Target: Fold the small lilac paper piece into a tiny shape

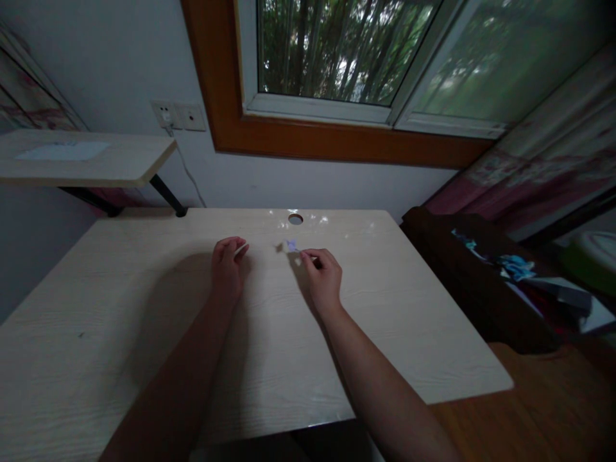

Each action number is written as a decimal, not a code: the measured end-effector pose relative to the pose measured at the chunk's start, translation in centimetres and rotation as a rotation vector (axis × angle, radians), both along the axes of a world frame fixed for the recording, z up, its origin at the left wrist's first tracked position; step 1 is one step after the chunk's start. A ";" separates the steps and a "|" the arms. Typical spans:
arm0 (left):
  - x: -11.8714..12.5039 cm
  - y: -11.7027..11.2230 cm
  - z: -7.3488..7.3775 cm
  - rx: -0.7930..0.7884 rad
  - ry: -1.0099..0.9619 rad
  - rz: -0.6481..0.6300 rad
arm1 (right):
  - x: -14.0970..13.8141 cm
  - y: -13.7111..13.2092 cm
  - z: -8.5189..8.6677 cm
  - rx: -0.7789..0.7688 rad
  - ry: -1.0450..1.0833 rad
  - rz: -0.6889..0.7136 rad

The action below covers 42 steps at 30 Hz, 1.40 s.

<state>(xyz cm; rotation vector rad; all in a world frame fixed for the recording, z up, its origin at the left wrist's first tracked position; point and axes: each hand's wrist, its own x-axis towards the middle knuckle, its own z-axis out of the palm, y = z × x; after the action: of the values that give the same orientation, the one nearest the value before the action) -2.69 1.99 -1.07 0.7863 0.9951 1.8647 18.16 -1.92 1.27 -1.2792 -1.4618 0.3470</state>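
Note:
My left hand [227, 266] rests on the pale wooden desk [144, 333] with its fingers curled round a small white strip [241, 248] that sticks out past the fingertips. My right hand [323, 273] lies a little to the right, fingers pinched together on the tail of a tiny bluish-white folded paper piece [290, 245], which lies on the desk just beyond the fingertips. What the paper piece is exactly is too small to tell. The two hands are about a hand's width apart.
A round cable hole [295, 219] sits near the desk's far edge. A raised side shelf [86, 160] stands at the left, with a wall socket [166, 115] and cord above. A dark cabinet with clutter [510, 276] stands right of the desk. A window is behind.

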 end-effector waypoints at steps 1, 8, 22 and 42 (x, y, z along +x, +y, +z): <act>-0.1 0.0 -0.1 -0.005 0.009 0.028 | 0.0 -0.1 0.0 0.009 -0.014 -0.003; -0.3 0.0 -0.4 -0.003 0.086 0.106 | -0.2 -0.5 -0.2 0.083 -0.145 0.024; 0.0 -0.4 0.3 -0.064 0.180 0.089 | -0.7 -0.9 -0.7 0.132 -0.277 0.048; 0.8 -1.8 1.3 -0.040 0.807 -0.507 | -1.1 -0.9 -1.6 0.236 -0.363 0.123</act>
<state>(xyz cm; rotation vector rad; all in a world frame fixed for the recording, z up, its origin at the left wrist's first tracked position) -1.93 0.21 0.18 1.6556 1.1514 1.0783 17.06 -2.86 -0.28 -1.1007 -1.8336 0.0167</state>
